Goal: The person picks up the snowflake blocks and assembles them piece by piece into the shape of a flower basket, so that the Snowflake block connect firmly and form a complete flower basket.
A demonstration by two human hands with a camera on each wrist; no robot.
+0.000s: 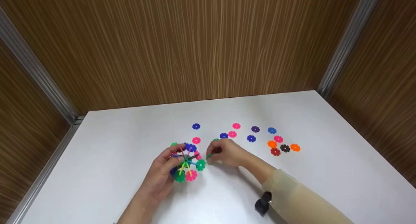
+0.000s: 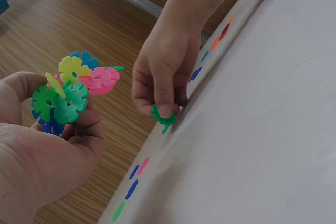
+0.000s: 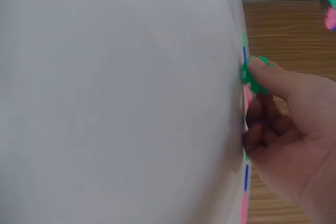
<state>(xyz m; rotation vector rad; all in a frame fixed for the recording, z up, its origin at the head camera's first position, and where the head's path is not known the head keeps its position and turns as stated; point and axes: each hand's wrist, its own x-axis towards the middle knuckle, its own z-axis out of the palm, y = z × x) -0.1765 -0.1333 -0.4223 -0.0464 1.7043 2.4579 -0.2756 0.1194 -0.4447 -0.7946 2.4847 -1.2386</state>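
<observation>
My left hand (image 1: 161, 168) holds a cluster of joined notched discs (image 1: 186, 162) in green, pink, blue and yellow, raised over the white table. In the left wrist view, thumb and fingers close around the cluster (image 2: 71, 85), hiding part of it. Just to the right, my right hand (image 1: 227, 152) pinches a single green notched disc (image 3: 256, 77) between thumb and finger. That disc is apart from the cluster. Beyond the right hand lie a dark blue disc (image 1: 223, 135) and a pink disc (image 1: 232, 134).
More loose discs lie flat at the right, among them an orange disc (image 1: 295, 147) and a black disc (image 1: 285, 148). A black clip-like object (image 1: 263, 204) is by the right sleeve. Wood-grain panels (image 1: 208, 45) stand behind and beside the white table (image 1: 107, 146).
</observation>
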